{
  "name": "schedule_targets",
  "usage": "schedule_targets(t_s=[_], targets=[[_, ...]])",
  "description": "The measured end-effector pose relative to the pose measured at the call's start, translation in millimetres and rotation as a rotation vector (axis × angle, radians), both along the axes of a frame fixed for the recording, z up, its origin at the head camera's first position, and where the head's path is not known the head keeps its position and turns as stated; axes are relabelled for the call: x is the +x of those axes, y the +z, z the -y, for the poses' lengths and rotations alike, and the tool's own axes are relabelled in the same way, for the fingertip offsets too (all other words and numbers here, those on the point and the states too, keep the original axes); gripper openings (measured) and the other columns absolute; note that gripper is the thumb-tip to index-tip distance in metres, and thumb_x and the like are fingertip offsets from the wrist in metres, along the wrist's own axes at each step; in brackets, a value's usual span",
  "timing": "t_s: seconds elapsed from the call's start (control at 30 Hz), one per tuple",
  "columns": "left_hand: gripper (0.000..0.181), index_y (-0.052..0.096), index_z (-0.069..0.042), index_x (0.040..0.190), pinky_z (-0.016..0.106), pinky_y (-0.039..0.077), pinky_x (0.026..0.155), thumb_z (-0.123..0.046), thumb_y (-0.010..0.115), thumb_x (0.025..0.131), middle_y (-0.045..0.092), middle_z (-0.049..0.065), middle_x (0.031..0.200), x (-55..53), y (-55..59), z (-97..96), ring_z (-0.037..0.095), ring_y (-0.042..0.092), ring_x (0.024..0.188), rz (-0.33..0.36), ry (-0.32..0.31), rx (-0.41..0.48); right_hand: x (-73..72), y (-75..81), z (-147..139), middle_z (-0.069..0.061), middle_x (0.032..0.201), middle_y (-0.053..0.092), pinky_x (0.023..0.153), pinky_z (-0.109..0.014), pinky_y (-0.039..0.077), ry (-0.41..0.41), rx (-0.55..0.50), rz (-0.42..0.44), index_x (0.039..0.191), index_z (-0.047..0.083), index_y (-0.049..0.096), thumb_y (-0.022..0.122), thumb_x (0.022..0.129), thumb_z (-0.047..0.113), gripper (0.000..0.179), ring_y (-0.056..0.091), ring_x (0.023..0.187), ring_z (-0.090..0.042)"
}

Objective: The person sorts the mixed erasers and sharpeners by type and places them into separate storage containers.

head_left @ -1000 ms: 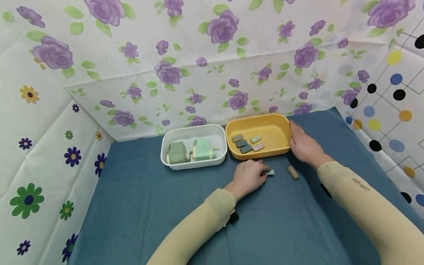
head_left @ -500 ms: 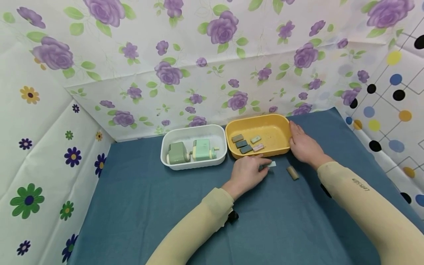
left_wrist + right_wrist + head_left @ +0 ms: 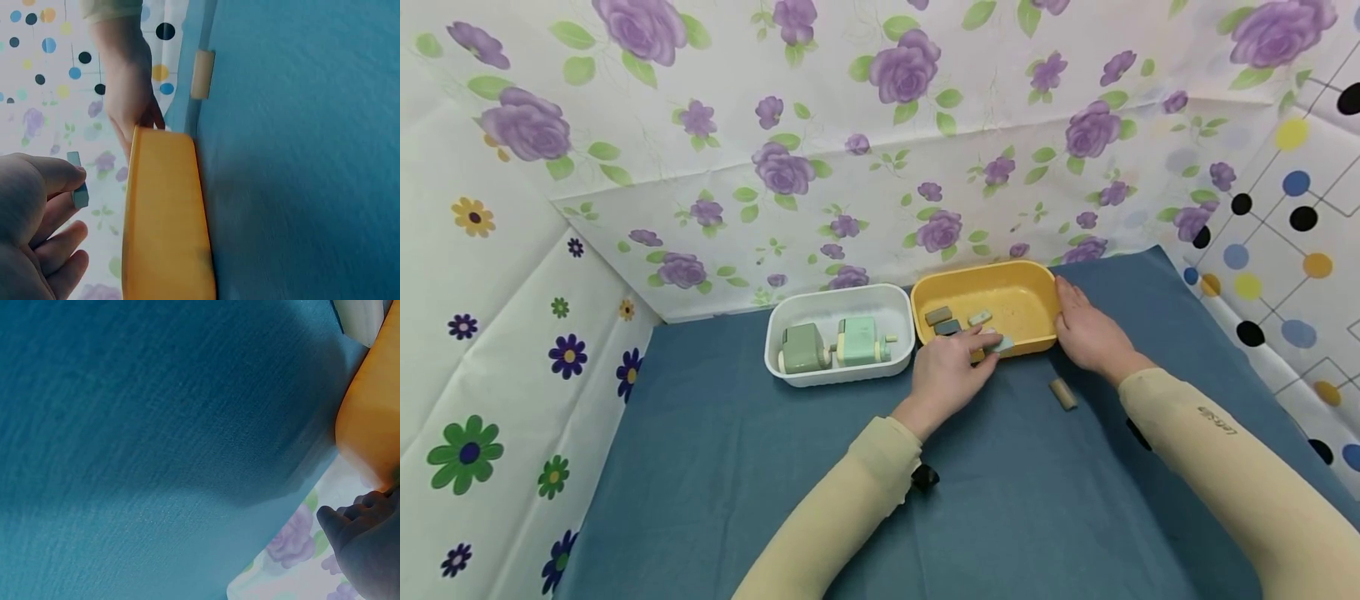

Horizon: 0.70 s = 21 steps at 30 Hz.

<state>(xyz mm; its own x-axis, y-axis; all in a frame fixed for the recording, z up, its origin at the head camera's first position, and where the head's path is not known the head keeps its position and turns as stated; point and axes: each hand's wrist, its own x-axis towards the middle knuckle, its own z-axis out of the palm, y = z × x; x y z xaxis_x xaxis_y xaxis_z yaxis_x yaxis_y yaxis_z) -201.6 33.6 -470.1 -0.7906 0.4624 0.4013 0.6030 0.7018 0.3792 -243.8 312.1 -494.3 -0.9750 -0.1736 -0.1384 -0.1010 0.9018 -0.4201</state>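
Note:
My left hand point(image 3: 951, 371) pinches a pale blue eraser-like block point(image 3: 80, 195) between thumb and index finger, over the front rim of the yellow tray point(image 3: 1026, 310). In the left wrist view the other fingers curl loosely below it. Against the tray's right end lies my right hand point(image 3: 1093, 335), fingers extended along the wall. Inside the tray are a tan block point(image 3: 937, 316), a dark block point(image 3: 947, 327) and a pale green block point(image 3: 980, 317); the left hand covers the tray's front left part. On the blue cloth, a brownish block point(image 3: 1063, 393) lies in front of the tray.
A white tray point(image 3: 850, 380) stands left of the yellow one, holding a dark green crank pencil sharpener point(image 3: 803, 347) and a mint one point(image 3: 857, 342). Behind both trays rises a flowered wall covering point(image 3: 820, 208). Blue cloth point(image 3: 737, 483) spreads over the table.
My left hand has lifted the pale blue block from the cloth and carried it up and back over the yellow tray's rim. The right hand has stayed at the tray's end.

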Motion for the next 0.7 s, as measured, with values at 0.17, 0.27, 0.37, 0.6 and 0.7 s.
schedule_targets(t_s=[0.17, 0.27, 0.37, 0.6, 0.7], targets=[[0.025, 0.083, -0.029, 0.126, 0.020, 0.022, 0.037, -0.031, 0.078, 0.101, 0.075, 0.002, 0.131, -5.6, -0.4, 5.3, 0.005, 0.031, 0.033, 0.029, 0.027, 0.020, 0.6, 0.5, 0, -0.022, 0.177, -0.004, 0.128, -0.064, 0.011, 0.000, -0.003, -0.002, 0.169, 0.001, -0.011, 0.026, 0.115, 0.021, 0.068, 0.002, 0.162, -0.047], [0.025, 0.083, -0.029, 0.125, 0.021, 0.023, 0.038, -0.031, 0.078, 0.101, 0.075, 0.002, 0.131, -9.1, -1.0, 8.1, 0.004, 0.034, 0.035, 0.050, 0.052, 0.012, 0.8, 0.5, 0, -0.023, 0.177, -0.004, 0.129, -0.064, 0.011, -0.001, -0.004, -0.003, 0.169, 0.001, -0.010, 0.027, 0.115, 0.021, 0.068, 0.002, 0.162, -0.047], [0.025, 0.083, -0.030, 0.125, 0.023, 0.026, 0.039, -0.032, 0.078, 0.101, 0.075, 0.002, 0.131, -12.2, -1.1, 10.4, 0.004, 0.041, 0.039, 0.060, 0.079, 0.000, 1.0, -0.5, -1, -0.023, 0.177, -0.003, 0.129, -0.064, 0.011, -0.004, -0.001, -0.003, 0.169, 0.001, -0.010, 0.027, 0.115, 0.021, 0.068, 0.002, 0.162, -0.047], [0.024, 0.083, -0.030, 0.124, 0.023, 0.031, 0.039, -0.030, 0.078, 0.100, 0.077, 0.004, 0.128, -19.3, -0.4, 13.7, 0.008, 0.055, 0.045, 0.054, 0.121, 0.000, 0.2, -3.1, 0, -0.023, 0.177, -0.003, 0.129, -0.063, 0.011, -0.004, -0.008, -0.011, 0.169, 0.001, -0.010, 0.026, 0.116, 0.021, 0.067, 0.002, 0.162, -0.047], [0.024, 0.083, -0.029, 0.124, 0.023, 0.032, 0.039, -0.030, 0.078, 0.101, 0.077, 0.004, 0.127, -24.3, 0.0, 14.7, 0.008, 0.069, 0.062, 0.054, 0.132, -0.009, -0.2, -4.1, -1, -0.022, 0.177, -0.004, 0.129, -0.063, 0.011, 0.001, -0.013, -0.017, 0.169, 0.001, -0.011, 0.026, 0.116, 0.021, 0.067, 0.002, 0.162, -0.046]])
